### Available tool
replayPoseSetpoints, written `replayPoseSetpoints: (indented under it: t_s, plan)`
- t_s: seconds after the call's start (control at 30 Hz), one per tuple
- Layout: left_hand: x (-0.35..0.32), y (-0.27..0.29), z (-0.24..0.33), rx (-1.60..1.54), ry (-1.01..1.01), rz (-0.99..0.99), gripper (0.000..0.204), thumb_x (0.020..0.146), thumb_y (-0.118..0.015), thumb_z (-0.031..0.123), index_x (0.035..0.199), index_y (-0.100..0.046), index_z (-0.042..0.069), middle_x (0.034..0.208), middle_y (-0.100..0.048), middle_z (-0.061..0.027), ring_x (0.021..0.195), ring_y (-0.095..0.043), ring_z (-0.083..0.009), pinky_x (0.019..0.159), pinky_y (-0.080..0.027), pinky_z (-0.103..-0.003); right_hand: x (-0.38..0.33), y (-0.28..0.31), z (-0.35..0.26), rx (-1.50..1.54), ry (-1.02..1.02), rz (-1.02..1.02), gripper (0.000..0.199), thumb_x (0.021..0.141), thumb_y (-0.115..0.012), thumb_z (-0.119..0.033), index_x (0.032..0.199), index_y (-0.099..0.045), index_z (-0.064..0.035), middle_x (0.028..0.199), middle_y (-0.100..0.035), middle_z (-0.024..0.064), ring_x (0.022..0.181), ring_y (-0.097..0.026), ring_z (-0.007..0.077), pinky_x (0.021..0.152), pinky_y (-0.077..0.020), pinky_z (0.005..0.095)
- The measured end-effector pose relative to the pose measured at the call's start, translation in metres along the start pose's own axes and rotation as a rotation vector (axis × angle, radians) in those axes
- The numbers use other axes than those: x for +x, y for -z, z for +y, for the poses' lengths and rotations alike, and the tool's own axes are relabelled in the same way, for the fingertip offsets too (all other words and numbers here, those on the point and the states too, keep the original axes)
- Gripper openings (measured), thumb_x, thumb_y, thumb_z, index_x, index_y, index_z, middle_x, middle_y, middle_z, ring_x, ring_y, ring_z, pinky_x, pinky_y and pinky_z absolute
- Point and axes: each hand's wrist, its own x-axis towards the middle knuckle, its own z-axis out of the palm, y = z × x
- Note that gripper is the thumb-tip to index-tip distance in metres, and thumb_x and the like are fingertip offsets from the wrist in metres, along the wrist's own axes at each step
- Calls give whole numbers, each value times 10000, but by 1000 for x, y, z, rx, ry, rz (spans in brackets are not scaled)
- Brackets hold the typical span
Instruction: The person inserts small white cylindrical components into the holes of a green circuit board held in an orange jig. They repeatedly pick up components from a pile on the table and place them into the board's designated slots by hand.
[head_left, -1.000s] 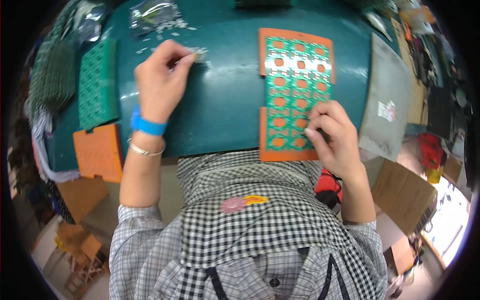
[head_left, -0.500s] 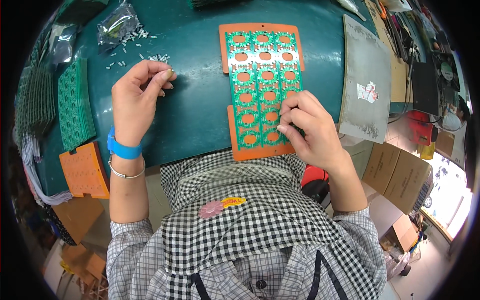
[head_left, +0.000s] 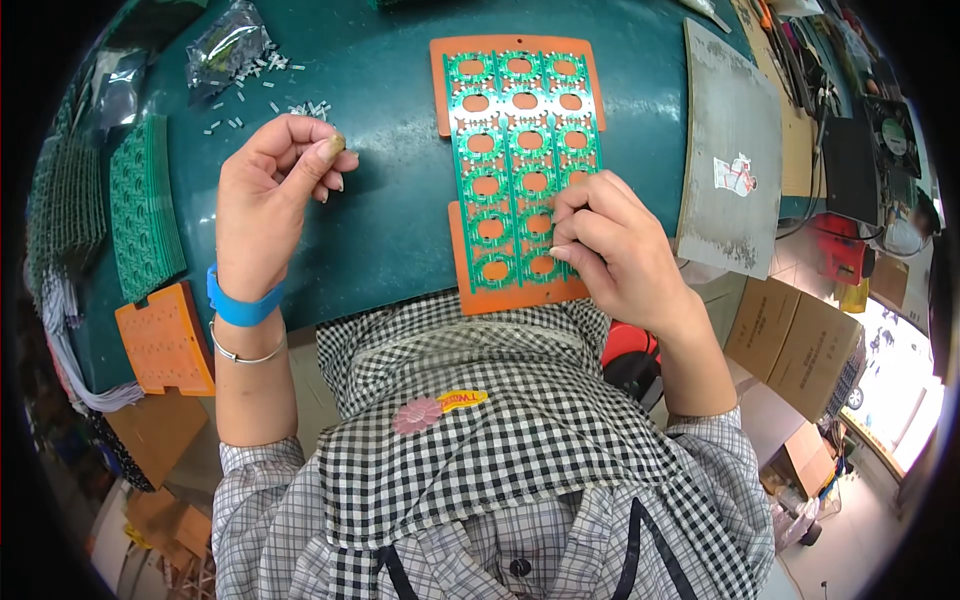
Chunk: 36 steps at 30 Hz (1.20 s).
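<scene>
A green circuit-board panel (head_left: 520,150) with rows of round holes lies in an orange carrier (head_left: 510,295) on the dark green table (head_left: 390,230). My right hand (head_left: 610,250) rests on the panel's lower right part, its fingertips pinched together against the board; anything between them is hidden. My left hand (head_left: 270,190) is held above the table to the left of the panel, with the thumb pressed to the curled fingers. Small white parts (head_left: 265,90) lie scattered just beyond it. I cannot see whether it holds one.
A stack of green panels (head_left: 145,220) and an orange carrier (head_left: 165,340) lie at the left edge. A clear bag (head_left: 225,45) sits at the far left. A grey plate (head_left: 735,160) lies right of the panel. Cardboard boxes (head_left: 800,340) stand on the floor to the right.
My left hand has drawn back from the scattered white parts with its fingers pinched. My right hand has kept its place on the panel's lower right part. The view has shifted down and nearer.
</scene>
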Motion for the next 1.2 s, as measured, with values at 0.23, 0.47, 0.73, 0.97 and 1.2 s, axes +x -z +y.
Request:
replayPoseSetpoints:
  t_s: [0.23,0.47,0.73,0.97,1.2]
  plan:
    - [-4,-4,3,19,-15,-70,123,982,-666,134,993,-686,13,872,-716,-44,747,-607,-68,671,-474,-213,0,-2,0,-17,5,5,189,750,-729,36,825,-565,-19,964,-564,87,925,-573,293,767,-497,392]
    - [-6,-9,6,-27,8,-70,131,983,-665,143,979,-683,14,873,-718,-51,743,-614,-75,669,-483,-212,-1,-1,1,-25,9,11,188,754,-730,32,828,-565,-18,971,-569,87,936,-578,292,772,-503,386]
    - [-9,-14,7,-51,7,-112,131,980,-669,145,972,-685,16,868,-716,-51,739,-611,-75,672,-484,-212,0,-2,1,-38,17,16,187,759,-732,27,827,-562,-11,965,-566,87,915,-577,289,754,-505,383]
    - [-14,-25,12,-71,-4,-163,93,944,-692,86,962,-716,-2,854,-727,-47,721,-620,-68,639,-489,-206,-1,-12,0,-141,36,66,209,734,-732,0,857,-564,-17,964,-570,86,917,-585,287,757,-504,392]
    - [-22,-44,13,-125,62,-227,86,935,-705,77,960,-711,-6,855,-726,-76,725,-628,-87,644,-492,-214,-4,-16,-3,-301,133,0,225,717,-736,-73,863,-567,-44,986,-574,77,940,-576,264,764,-485,379]
